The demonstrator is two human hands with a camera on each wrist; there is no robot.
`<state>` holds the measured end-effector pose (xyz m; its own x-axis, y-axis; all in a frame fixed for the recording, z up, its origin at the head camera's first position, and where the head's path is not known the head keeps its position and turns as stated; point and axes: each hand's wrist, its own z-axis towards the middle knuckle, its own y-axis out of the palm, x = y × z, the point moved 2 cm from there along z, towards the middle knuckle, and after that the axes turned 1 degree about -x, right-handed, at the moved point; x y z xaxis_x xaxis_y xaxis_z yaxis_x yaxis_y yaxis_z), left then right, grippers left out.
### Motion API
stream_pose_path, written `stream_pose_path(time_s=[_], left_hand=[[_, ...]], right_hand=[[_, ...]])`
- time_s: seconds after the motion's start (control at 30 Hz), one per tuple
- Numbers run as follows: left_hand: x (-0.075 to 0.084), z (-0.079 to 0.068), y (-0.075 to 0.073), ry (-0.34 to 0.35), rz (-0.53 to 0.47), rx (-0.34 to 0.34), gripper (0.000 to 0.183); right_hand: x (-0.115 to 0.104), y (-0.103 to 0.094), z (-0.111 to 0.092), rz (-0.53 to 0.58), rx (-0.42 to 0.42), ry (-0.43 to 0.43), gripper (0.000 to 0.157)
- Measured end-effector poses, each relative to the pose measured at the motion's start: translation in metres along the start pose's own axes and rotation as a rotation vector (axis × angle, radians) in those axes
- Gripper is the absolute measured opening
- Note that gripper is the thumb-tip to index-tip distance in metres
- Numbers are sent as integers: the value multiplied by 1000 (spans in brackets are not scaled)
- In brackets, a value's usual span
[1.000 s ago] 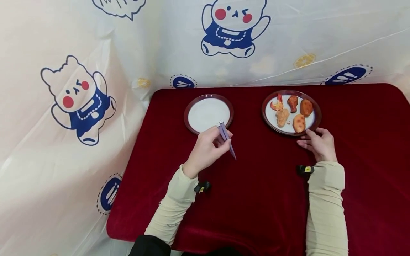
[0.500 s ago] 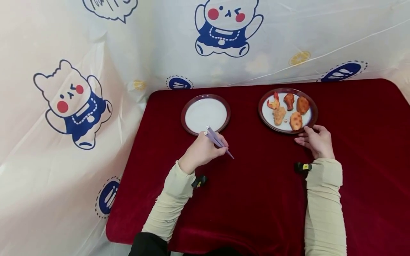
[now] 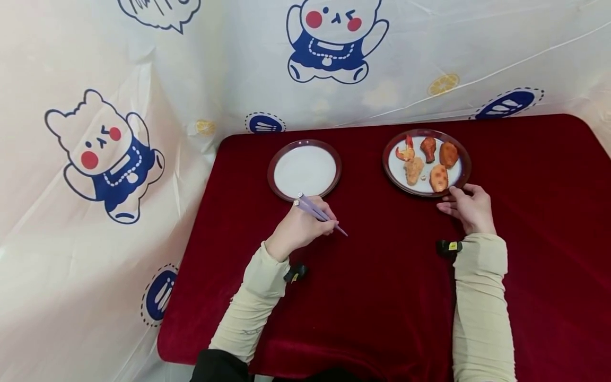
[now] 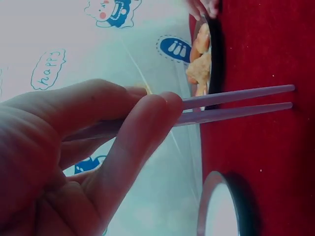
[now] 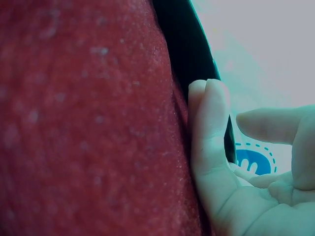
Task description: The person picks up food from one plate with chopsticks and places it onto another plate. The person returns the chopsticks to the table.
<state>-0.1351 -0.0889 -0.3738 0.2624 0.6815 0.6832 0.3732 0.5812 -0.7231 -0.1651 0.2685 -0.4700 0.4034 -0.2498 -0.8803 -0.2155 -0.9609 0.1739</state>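
In the head view my left hand [image 3: 303,228] holds a pair of lilac chopsticks [image 3: 312,209] just in front of a bare white plate [image 3: 305,171] with a brown rim. Their thin ends point right, a small gap apart in the left wrist view, with nothing between them. My right hand [image 3: 470,209] grips the near right rim of a second plate [image 3: 390,178], thumb above and fingers beneath. On that plate lie a drumstick [image 3: 428,149], a red-tailed shrimp-like piece [image 3: 406,152], a breaded piece [image 3: 413,171] and two browned pieces, one spotted [image 3: 438,178].
A dark red cloth [image 3: 372,297] covers the table. Behind and to the left hangs a pale curtain [image 3: 191,63] printed with cartoon animals, close to the table's edge. A small dark camera [image 3: 296,273] sits at the left wrist, another [image 3: 448,248] at the right.
The chopsticks have tilted, their thick ends swinging left and down over my left hand. My right hand stays at the plate's rim. The head view has shifted slightly.
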Motion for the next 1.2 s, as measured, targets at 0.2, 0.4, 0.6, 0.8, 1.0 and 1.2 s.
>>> stream_pose_path(time_s=[0.2,0.4,0.6,0.8,1.0,1.2], left_hand=[[-7,-5,0,0,-54,39,9],[-14,-7,1,-41,-111,70,8],[-16,-6,3,-66,-194,169,6],[-13,2,10,-77,-449,294,8],[-7,5,23,-19,-333,273,11],[-3,2,26,23,-259,247,8]], right_hand=[[0,1,1,1,6,4,72],[-1,0,1,4,14,5,72],[0,0,2,10,23,-1,71],[1,0,2,4,14,-15,71],[2,1,3,8,17,-29,70],[3,-1,2,-4,33,-32,72]])
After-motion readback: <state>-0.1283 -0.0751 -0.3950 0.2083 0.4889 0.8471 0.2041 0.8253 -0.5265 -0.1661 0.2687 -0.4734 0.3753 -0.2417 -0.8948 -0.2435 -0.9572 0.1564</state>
